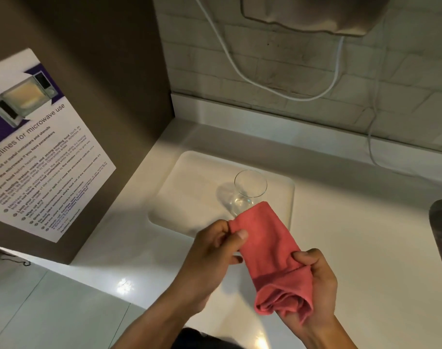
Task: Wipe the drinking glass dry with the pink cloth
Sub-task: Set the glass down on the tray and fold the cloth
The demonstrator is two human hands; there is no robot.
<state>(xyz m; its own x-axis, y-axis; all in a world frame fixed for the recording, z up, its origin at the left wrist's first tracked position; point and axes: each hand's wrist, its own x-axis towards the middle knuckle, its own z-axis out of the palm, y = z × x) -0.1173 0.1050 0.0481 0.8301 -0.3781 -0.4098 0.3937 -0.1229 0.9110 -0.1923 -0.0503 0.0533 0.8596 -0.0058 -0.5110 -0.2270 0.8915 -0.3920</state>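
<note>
1. Countertop (353, 248): white, glossy, fills lower and centre of view. Shallow recessed tray area (189, 187) w/ rounded corners sits at centre.
2. Brown cabinet panel (76, 46): occupies 9–11 o'clock sector. Carries microwave-use poster (38, 147), purple header, printed guidelines.
3. Tiled wall (315, 71): 12–2 o'clock. White cable (240, 71) loops across it; a second run drops at 3 o'clock to the counter.
4. Pink cloth (272, 260): folded lengthwise, stretched between both hands, approx. 5 o'clock from centre. Upper end overlaps base of glass in the view; contact can't be confirmed. Lower end bunches loose below the right hand.
5. Left hand (214, 253): thumb and fingers pinch upper-left edge of cloth, at 7 o'clock from glass.
6. Right hand (318, 280): thumb on top, fingers beneath, clamps lower part of cloth. Hands are apart, joined only by cloth.
7. Drinking glass (247, 192): clear, upright, stands on recessed tray, right of its centre. Neither hand touches it.
8. Dark metallic object (441, 235): 3 o'clock edge, cropped, ID unclear.
</note>
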